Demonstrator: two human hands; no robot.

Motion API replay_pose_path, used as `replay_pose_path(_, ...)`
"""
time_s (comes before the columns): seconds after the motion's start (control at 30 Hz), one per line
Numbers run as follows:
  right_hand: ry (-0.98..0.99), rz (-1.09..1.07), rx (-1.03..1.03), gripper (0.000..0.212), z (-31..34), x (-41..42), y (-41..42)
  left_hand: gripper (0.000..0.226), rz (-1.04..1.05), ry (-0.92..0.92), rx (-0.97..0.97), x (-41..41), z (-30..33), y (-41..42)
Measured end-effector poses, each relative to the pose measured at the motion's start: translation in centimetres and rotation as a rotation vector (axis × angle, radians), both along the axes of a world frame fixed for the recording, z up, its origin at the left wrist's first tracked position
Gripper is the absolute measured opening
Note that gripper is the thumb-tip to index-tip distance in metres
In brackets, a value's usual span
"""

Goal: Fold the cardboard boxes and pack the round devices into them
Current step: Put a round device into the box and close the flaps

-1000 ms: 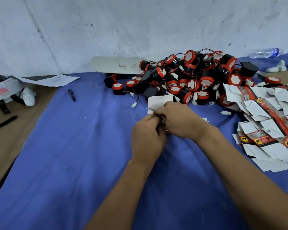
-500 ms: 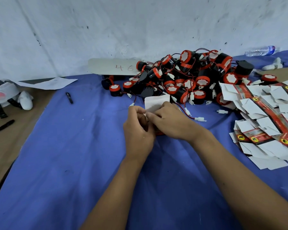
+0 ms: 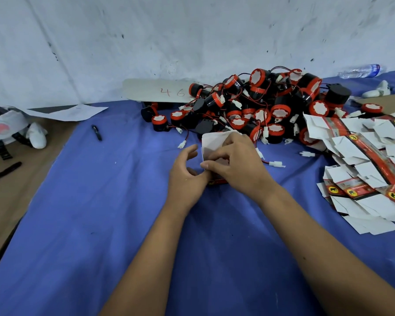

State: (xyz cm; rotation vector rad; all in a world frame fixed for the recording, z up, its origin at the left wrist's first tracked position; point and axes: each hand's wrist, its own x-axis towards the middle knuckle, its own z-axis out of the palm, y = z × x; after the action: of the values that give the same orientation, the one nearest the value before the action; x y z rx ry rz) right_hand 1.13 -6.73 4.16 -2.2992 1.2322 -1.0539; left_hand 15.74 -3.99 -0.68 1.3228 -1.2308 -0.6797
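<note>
A small cardboard box (image 3: 211,145), white inside with a red and black printed side, stands on the blue cloth (image 3: 100,224) at the middle. My right hand (image 3: 235,165) lies over the box and presses a flap with thumb and fingers. My left hand (image 3: 187,176) sits against the box's left side, its fingers spread apart and its thumb near the bottom edge. Behind the box lies a heap of round black and red devices (image 3: 260,110) with red wires and white plugs. Flat unfolded boxes (image 3: 363,165) are piled at the right.
A black pen (image 3: 97,132) lies on the cloth at the left. A sheet marked 46 (image 3: 160,91) leans at the wall. White paper (image 3: 66,111), a strapped grey object (image 3: 2,131) and a dark marker (image 3: 4,173) are on the brown table at left. A water bottle (image 3: 360,70) lies far right.
My left hand has opened its fingers and slid to the box's left side. My right hand has moved further over the box, and more of the white flap shows.
</note>
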Motion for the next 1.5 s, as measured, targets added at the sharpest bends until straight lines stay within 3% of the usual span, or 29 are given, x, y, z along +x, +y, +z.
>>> replay_pose_path(0.17,0.132,0.104,0.122,0.017,0.0,-0.5,-0.8,0.042,-0.141,0.007,-0.011,0.0,0.4,0.1)
replay_pose_path(0.27,0.109,0.094,0.135,0.013,0.3,-0.9,-1.0,0.037,-0.184,0.019,0.001,0.4,0.6,0.3)
replay_pose_path(0.37,0.038,0.024,0.099,0.007,0.2,-0.7,-0.7,0.039,-0.232,0.035,0.011,0.8,0.8,0.4)
replay_pose_path(0.5,-0.014,-0.022,0.082,0.023,-0.1,-0.2,-0.5,0.046,-0.296,0.066,0.051,1.4,0.8,0.4)
replay_pose_path(0.57,0.004,-0.047,0.074,0.021,-0.1,0.1,-0.5,0.053,-0.329,0.082,0.063,1.6,0.7,0.3)
replay_pose_path(0.67,0.119,-0.004,0.026,0.012,0.0,0.6,-0.3,0.056,-0.313,0.061,0.052,1.6,0.3,0.2)
replay_pose_path(0.8,0.268,0.090,-0.011,0.019,-0.4,0.6,-0.5,0.056,-0.321,0.071,0.048,1.5,0.1,-0.1)
replay_pose_path(1.07,0.408,0.081,-0.038,0.037,-0.7,-0.6,-0.3,0.052,-0.339,0.089,0.033,1.7,0.1,-0.2)
replay_pose_path(1.3,0.611,-0.009,-0.105,0.027,-0.1,-0.9,0.3,0.056,-0.327,0.069,0.044,1.7,0.1,-0.2)
replay_pose_path(1.37,0.469,0.011,-0.105,0.020,-0.2,-1.2,0.4,0.055,-0.320,0.065,0.038,1.7,0.0,-0.2)
replay_pose_path(1.5,-0.159,-0.171,-0.284,0.010,-1.5,-2.5,0.2,0.058,-0.287,0.067,0.067,1.9,-0.2,-0.3)
